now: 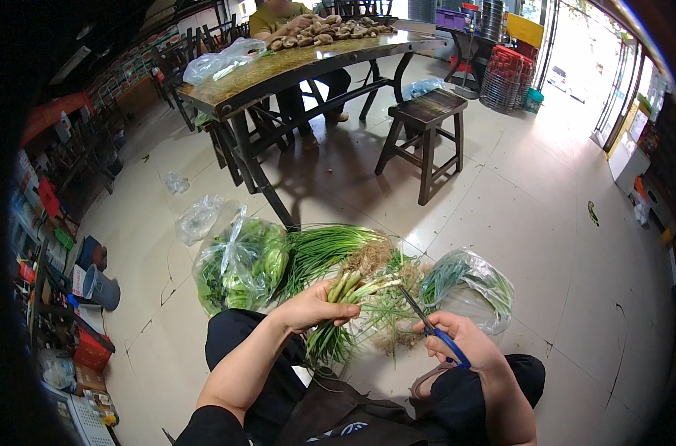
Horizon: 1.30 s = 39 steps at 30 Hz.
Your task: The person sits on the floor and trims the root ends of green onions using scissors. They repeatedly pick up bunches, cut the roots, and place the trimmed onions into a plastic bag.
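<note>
My left hand [322, 306] grips a bunch of green onions [346, 287], pale stem ends up and right, green leaves hanging below the fist. In my right hand [463, 337] is a pair of scissors [418, 311] with blue handles, its blades reaching to the stem ends. A larger pile of green onions [332, 245] lies on the floor beyond, its brown roots [371, 253] towards the right. Loose trimmings and cut roots [393, 334] are scattered below the scissors. Right of them, a clear plastic bag [485, 279] holds more green onions.
A knotted clear bag of leafy greens [240, 267] stands at left, with an empty-looking plastic bag [198, 219] behind it. Ahead are a wooden stool [427, 114] and a table [310, 58] bearing mushrooms [326, 32], where another person [285, 22] sits. A grey bucket [101, 287] is far left.
</note>
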### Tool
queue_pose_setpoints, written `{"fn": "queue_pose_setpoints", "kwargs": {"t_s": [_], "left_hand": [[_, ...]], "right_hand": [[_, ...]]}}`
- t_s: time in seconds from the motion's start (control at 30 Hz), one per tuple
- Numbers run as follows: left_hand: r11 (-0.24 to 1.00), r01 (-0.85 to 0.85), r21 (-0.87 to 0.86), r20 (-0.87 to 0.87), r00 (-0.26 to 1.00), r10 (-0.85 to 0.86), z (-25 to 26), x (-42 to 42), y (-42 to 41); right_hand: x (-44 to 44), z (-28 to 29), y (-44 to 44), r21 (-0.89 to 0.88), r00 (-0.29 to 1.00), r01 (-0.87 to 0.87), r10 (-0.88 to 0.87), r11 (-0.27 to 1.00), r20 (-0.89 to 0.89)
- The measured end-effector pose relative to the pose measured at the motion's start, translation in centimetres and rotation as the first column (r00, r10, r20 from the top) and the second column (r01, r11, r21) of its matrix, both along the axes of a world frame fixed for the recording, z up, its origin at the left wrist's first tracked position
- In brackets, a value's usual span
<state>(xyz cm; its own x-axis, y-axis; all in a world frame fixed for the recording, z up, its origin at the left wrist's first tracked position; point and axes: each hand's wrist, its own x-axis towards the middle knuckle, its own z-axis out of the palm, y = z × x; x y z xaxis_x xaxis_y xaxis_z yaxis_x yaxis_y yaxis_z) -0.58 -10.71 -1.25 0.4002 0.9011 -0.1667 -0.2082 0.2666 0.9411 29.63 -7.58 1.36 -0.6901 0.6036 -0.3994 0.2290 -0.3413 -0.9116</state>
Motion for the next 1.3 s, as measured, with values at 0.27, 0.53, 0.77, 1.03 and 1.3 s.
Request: {"fn": "queue_pose_setpoints", "kwargs": {"t_s": [0.27,0.53,0.77,1.03,1.3], "left_hand": [[0.999,-0.043,0.003,0.028,0.999,0.043,0.6,0.2,-0.2],[1.0,0.009,0.007,0.023,1.0,-0.009,-0.1,-0.2,0.0],[1.0,0.007,-0.002,0.057,0.998,-0.006,-0.2,-0.2,0.0],[1.0,0.016,-0.003,0.049,0.999,-0.016,0.0,0.0,-0.1],[1.0,0.022,0.002,0.046,0.999,-0.022,-0.2,0.1,-0.1]], "right_hand": [[-0.4,-0.4,-0.4,0.197,0.995,0.071,-0.082,0.978,0.048],[-0.3,0.0,-0.4,0.114,0.998,0.041,-0.045,0.993,0.031],[-0.2,0.3,-0.3,0.009,0.999,0.009,-0.009,1.0,-0.037],[-0.8,-0.3,-0.9,0.084,0.997,0.071,-0.072,0.994,0.006],[-1.4,-1.4,-1.3,0.241,0.992,0.115,-0.125,0.964,0.029]]}}
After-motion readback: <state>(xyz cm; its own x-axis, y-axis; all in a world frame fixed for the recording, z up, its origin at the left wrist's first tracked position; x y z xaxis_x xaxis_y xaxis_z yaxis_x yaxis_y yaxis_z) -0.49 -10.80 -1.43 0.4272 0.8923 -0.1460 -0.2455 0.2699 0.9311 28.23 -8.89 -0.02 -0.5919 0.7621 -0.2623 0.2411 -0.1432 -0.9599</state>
